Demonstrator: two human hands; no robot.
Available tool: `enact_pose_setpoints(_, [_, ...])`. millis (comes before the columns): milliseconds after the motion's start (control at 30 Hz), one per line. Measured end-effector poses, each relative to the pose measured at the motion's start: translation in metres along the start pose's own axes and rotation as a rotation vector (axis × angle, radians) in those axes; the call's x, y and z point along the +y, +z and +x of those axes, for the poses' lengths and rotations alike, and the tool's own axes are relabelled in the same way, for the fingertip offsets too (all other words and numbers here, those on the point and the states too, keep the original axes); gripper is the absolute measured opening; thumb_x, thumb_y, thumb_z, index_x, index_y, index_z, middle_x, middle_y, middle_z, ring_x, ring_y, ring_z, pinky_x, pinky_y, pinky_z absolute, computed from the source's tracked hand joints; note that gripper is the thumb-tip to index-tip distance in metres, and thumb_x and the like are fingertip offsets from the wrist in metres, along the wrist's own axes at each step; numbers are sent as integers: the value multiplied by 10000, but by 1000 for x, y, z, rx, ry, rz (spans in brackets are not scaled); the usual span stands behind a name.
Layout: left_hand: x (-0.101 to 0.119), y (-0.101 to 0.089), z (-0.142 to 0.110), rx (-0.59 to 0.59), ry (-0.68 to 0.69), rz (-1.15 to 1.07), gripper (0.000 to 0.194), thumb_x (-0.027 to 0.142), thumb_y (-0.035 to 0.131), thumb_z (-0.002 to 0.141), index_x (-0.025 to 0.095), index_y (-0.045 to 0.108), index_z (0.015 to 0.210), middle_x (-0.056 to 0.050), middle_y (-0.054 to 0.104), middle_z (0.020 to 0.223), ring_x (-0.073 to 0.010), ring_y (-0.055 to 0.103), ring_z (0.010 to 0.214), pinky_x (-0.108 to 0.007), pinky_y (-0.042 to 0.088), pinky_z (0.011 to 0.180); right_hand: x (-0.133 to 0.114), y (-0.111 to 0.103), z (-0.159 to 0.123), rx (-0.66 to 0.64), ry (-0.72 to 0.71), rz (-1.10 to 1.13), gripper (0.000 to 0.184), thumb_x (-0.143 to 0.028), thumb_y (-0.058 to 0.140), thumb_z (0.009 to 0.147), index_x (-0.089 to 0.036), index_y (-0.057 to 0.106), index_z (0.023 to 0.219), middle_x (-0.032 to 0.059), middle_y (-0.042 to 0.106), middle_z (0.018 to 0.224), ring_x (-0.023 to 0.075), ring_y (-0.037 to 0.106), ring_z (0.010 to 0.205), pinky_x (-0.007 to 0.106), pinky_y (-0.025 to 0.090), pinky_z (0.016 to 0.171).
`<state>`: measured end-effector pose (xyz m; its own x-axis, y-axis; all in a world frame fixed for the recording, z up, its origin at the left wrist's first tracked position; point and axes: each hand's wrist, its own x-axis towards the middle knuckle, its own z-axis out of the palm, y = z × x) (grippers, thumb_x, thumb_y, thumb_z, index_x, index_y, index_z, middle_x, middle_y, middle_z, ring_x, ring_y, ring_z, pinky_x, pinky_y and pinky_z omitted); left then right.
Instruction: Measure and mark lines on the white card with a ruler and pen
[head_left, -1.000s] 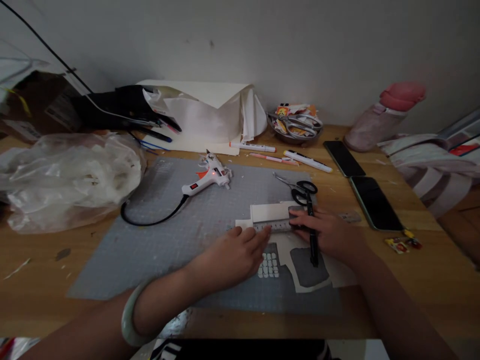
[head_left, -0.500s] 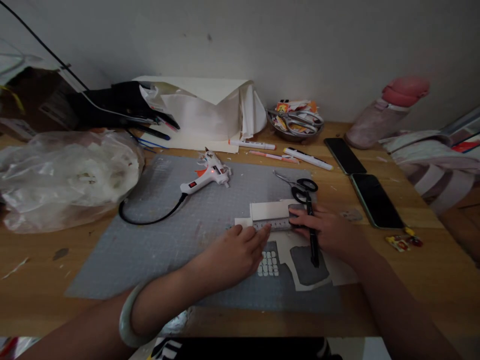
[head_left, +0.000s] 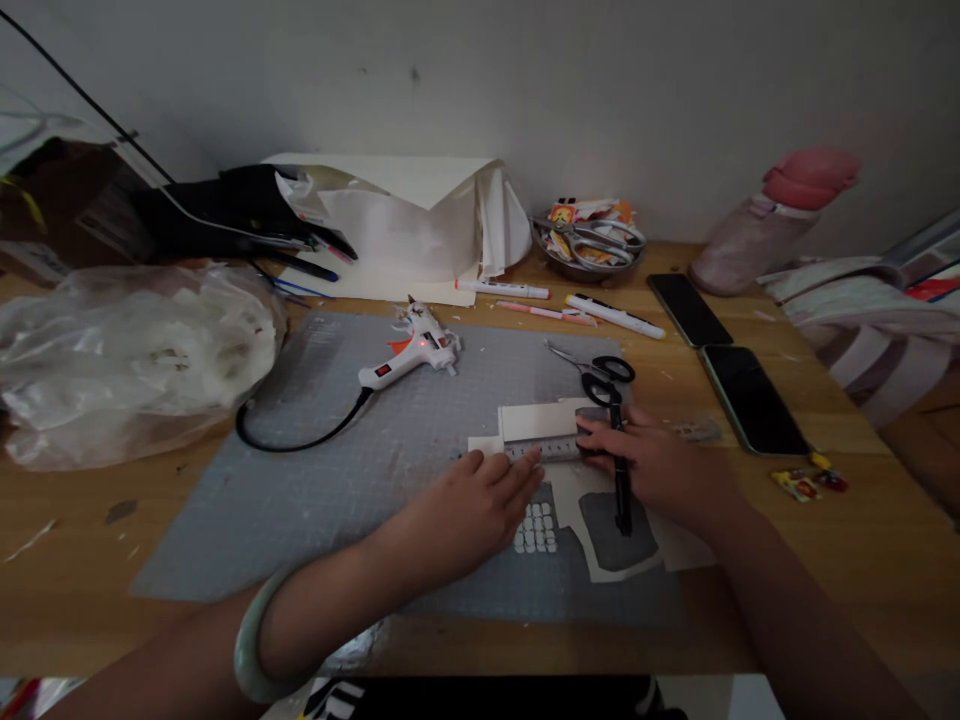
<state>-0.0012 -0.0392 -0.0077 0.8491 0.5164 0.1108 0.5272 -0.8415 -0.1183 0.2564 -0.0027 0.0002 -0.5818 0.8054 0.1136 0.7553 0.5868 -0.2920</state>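
Observation:
My left hand (head_left: 472, 510) lies flat on the grey cutting mat (head_left: 315, 480), fingers stretched out and pressing the left end of a small metal ruler (head_left: 551, 450). The ruler sits across a white card (head_left: 536, 420). My right hand (head_left: 660, 465) holds a slim black pen-like tool (head_left: 621, 490) against the ruler's right end, with the tool's tail pointing toward me. Below the ruler lies cut white paper (head_left: 600, 530) with a grey window and a grid of small white pieces (head_left: 535, 528).
A white glue gun (head_left: 409, 357) with black cord lies on the mat. Black scissors (head_left: 604, 378), markers (head_left: 615, 316), two phones (head_left: 750, 400), a bowl with scissors (head_left: 589, 250), a pink bottle (head_left: 772, 225), a plastic bag (head_left: 127, 350) and folded white sheets (head_left: 412, 235) surround the mat.
Both hands stay almost still on the ruler; the view has shifted very slightly.

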Motion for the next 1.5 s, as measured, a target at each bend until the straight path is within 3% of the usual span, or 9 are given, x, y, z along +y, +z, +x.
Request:
enact_pose_setpoints(400, [2, 2, -1, 10, 9, 82, 305, 288, 450, 963, 160, 653, 1153, -71, 498, 1419, -201, 520, 903, -356, 353, 716, 2, -1, 0, 21, 0, 18, 222, -202, 589, 867, -267, 724, 1031, 71, 685, 1072, 222, 653, 921, 382, 569, 812])
enact_pose_setpoints(867, [1, 5, -2, 41, 7, 67, 291, 288, 457, 959, 162, 673, 1108, -73, 527, 1388, -211, 514, 900, -362, 357, 702, 0, -3, 1, -25, 19, -12, 213, -209, 608, 860, -243, 705, 1047, 90, 683, 1124, 228, 654, 933, 392, 560, 821])
enact_pose_setpoints(1200, [-2, 3, -2, 44, 20, 29, 316, 215, 466, 941, 117, 584, 1217, -98, 535, 1378, -210, 543, 947, -351, 393, 762, -3, -1, -2, -36, 15, -48, 262, -185, 587, 875, -236, 687, 1111, 90, 683, 1156, 239, 637, 994, 408, 559, 848])
enact_pose_setpoints(1500, [-3, 2, 0, 38, -5, -88, 211, 199, 482, 923, 130, 571, 1101, -122, 582, 1312, -220, 589, 974, -345, 420, 800, -8, -4, 0, -42, 63, -89, 255, -183, 613, 860, -235, 705, 1092, 97, 694, 1095, 230, 653, 951, 386, 569, 822])
